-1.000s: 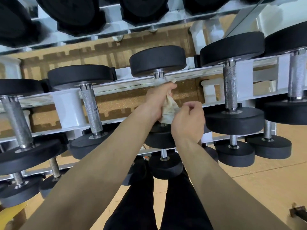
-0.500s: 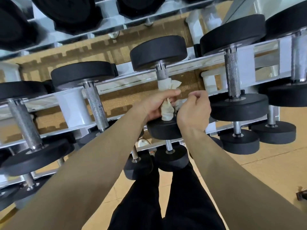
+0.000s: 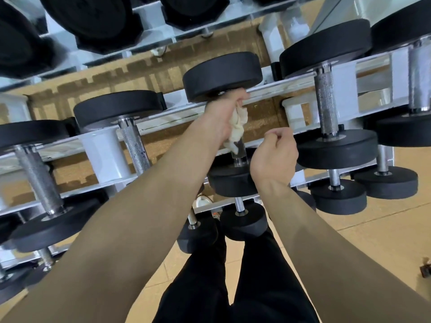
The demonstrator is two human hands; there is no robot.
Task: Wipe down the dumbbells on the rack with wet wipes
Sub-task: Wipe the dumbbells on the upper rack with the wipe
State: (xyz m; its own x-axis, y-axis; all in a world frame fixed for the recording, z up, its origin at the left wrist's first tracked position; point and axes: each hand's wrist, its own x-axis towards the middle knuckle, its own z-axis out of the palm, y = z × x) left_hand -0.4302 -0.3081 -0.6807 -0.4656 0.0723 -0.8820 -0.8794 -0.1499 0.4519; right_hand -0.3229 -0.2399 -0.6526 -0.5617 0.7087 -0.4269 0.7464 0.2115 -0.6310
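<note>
Gripping the wet wipe (image 3: pixel 236 127) round the handle of the middle dumbbell (image 3: pixel 221 75), your left hand (image 3: pixel 221 117) now sits right under that dumbbell's far head, higher than half a second ago, so the handle's near end shows bare. The dumbbell lies across the rack (image 3: pixel 291 86). Just right of its handle, your right hand (image 3: pixel 274 157) is curled, holding nothing, now apart from the wipe.
</note>
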